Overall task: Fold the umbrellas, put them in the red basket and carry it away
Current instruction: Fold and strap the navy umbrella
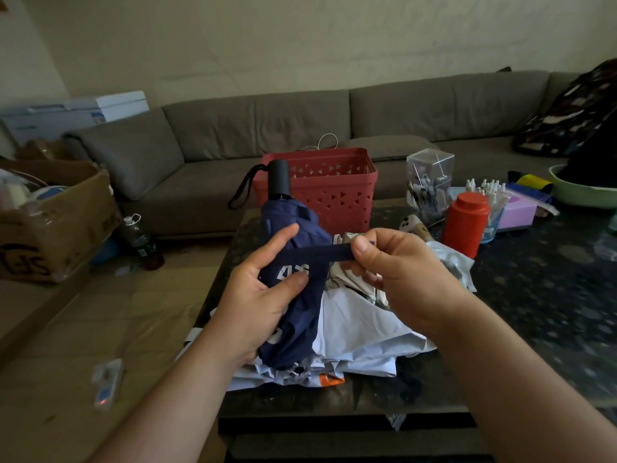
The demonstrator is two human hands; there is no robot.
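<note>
We grip the rolled umbrella (293, 289) in our left hand (257, 302) so it stays bundled; right hand (397, 275) pinches the strap (317, 252) taut for wrapping; basket (330, 188) waits behind.

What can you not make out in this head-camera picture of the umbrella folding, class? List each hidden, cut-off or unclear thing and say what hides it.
- Navy umbrella, head view: its left side is hidden by the left hand.
- Strap: its end is covered by the right hand.
- Red basket: the inside is hidden by its wall and the umbrella handle.
- Green basin: cut off by the right edge.
</note>
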